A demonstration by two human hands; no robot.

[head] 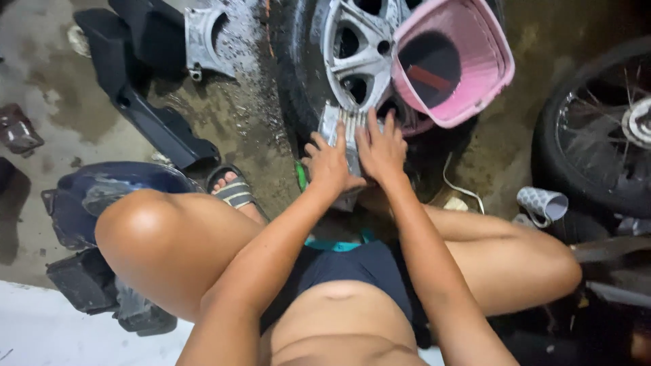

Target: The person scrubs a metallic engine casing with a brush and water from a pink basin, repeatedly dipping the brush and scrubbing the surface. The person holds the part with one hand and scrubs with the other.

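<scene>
Against the wheel (352, 51), both hands' fingers (319, 146) lie flat on a finned metal part (342, 125).

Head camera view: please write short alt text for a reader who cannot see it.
Both hands, left hand and right hand, press on a ribbed grey metal part against a silver alloy wheel on wet concrete; a pink plastic basket rests on the wheel.

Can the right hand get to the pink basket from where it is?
Probably yes. The right hand rests on a grey finned part just below the pink basket, which leans on the wheel. Nothing lies between hand and basket rim, so a short stretch up should do.
</scene>
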